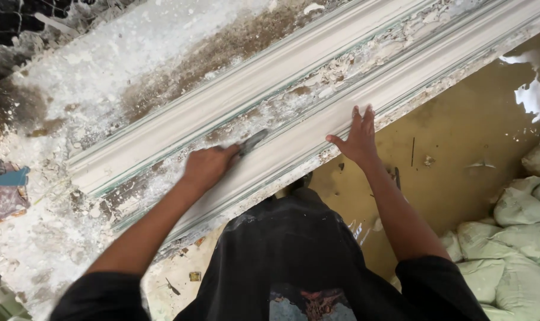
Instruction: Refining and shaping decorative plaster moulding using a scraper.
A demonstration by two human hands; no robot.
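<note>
A long white plaster moulding [317, 65] with ridges and grooves runs diagonally across the bench from lower left to upper right. My left hand [207, 166] is shut on a small scraper [252, 142], its dark blade lying in the groove of the moulding. My right hand [359, 139] lies flat on the near edge of the moulding, fingers together and pointing away from me. Crumbs of dried plaster lie along the groove.
The bench top [103, 77] is caked with white plaster and brown stains. Pale filled sacks [520, 238] are stacked at the lower right on a yellowish floor [460, 137]. A blue object [5, 176] sits at the left edge.
</note>
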